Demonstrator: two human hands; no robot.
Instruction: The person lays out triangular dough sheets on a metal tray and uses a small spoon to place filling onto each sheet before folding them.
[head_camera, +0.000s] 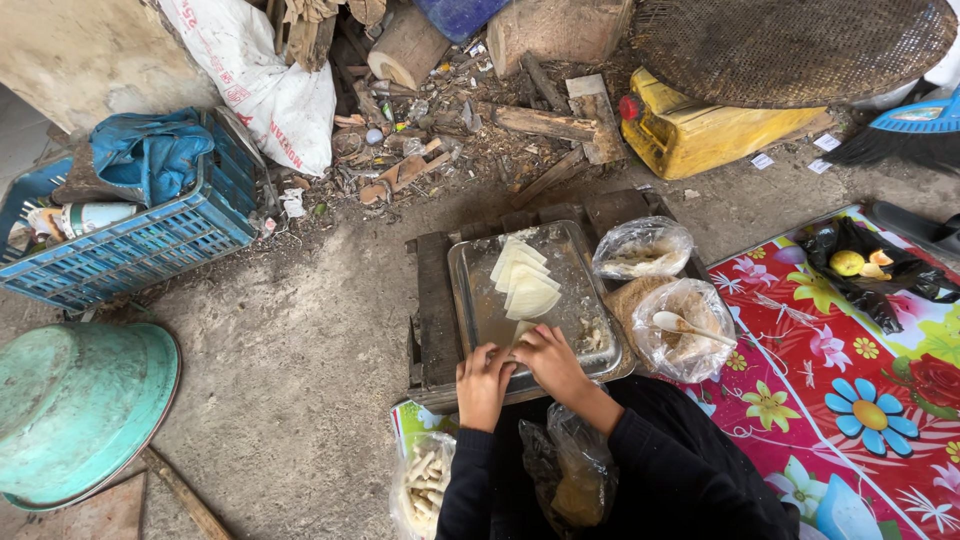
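Both hands (520, 372) (fingers curled) on wrapper (521, 333), tray (470, 290)

wrapper under the hands (520, 375) mostly hidden, green basin (80, 405) cut off at left edge

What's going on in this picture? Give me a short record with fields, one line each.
Setting: concrete floor by a woodpile
Left hand: pressing on the metal tray, beside the right
Right hand: on a pale wrapper at the tray's near edge
On tray: stack of folded wrappers
Right of tray: bag with white spoon
Near knees: bag of finished rolls
Left side: blue crate, green basin
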